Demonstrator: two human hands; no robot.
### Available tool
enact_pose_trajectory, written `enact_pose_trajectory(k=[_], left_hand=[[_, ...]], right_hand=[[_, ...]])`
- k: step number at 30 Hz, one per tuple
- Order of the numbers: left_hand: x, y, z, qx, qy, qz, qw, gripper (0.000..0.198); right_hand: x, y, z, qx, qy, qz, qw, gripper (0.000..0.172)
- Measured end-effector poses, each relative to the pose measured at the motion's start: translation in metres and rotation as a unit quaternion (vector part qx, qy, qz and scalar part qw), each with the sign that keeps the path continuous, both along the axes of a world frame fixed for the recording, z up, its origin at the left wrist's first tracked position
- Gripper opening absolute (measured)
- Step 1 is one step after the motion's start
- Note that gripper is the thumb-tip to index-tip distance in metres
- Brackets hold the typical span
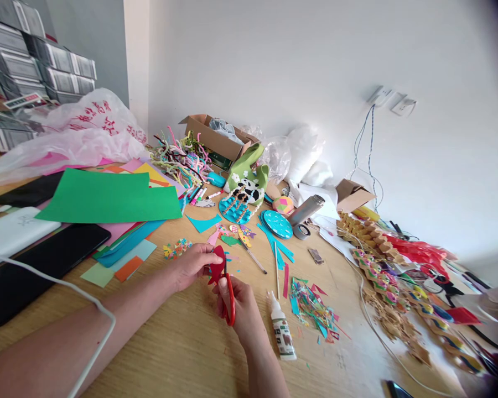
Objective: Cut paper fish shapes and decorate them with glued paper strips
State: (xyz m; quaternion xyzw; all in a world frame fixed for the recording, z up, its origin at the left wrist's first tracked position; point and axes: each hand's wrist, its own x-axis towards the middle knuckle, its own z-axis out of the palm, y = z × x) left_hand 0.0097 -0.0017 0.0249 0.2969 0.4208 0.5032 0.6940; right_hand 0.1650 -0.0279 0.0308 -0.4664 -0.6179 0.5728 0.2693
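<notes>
My left hand (193,265) pinches a small cut piece of dark red paper (216,267) between thumb and fingers. In my right hand (239,304) is a pair of scissors with red handles (231,305); the blades stand upright against the paper's right edge. Whether the blades are apart is hard to make out. Just beyond my hands lie small coloured paper fish shapes (231,240) and a pen (255,260). To the left of the paper is a little heap of confetti-like scraps (177,249).
A white glue bottle (283,331) lies right of my hands, beside a pile of paper cuttings (315,307). Green paper (112,194) and a black phone (41,276) are at left. A white cable (95,301) crosses near my left forearm. A metal flask (309,210) lies farther back.
</notes>
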Motion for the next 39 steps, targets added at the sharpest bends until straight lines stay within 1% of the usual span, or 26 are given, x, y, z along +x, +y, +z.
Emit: enact_pose_trajectory(k=[7,17,24,29,35,39], left_hand=[[0.0000,0.0001,-0.0009,-0.002,0.006,-0.004,1.000,0.023],[0.0003,0.0007,-0.0027,0.000,0.000,-0.010,1.000,0.020],[0.0002,0.0004,-0.0014,-0.001,-0.004,-0.008,1.000,0.021],[0.0002,-0.0004,0.0011,-0.001,-0.011,-0.005,1.000,0.021],[-0.0007,-0.0012,0.0035,-0.010,-0.023,-0.016,1.000,0.022],[-0.0007,-0.0003,0.0025,-0.012,-0.024,-0.001,1.000,0.021]], right_hand=[[0.0003,0.0000,-0.0010,0.000,0.003,0.000,1.000,0.059],[0.0008,-0.0003,-0.0018,-0.001,0.003,0.002,1.000,0.059],[-0.0016,-0.0007,0.0035,-0.016,-0.005,-0.005,1.000,0.063],[-0.0008,-0.0004,0.0020,-0.013,-0.010,-0.003,1.000,0.063],[0.0006,-0.0001,-0.0007,-0.013,-0.011,-0.001,1.000,0.062],[0.0004,0.0000,0.0003,-0.010,-0.010,0.000,1.000,0.062]])
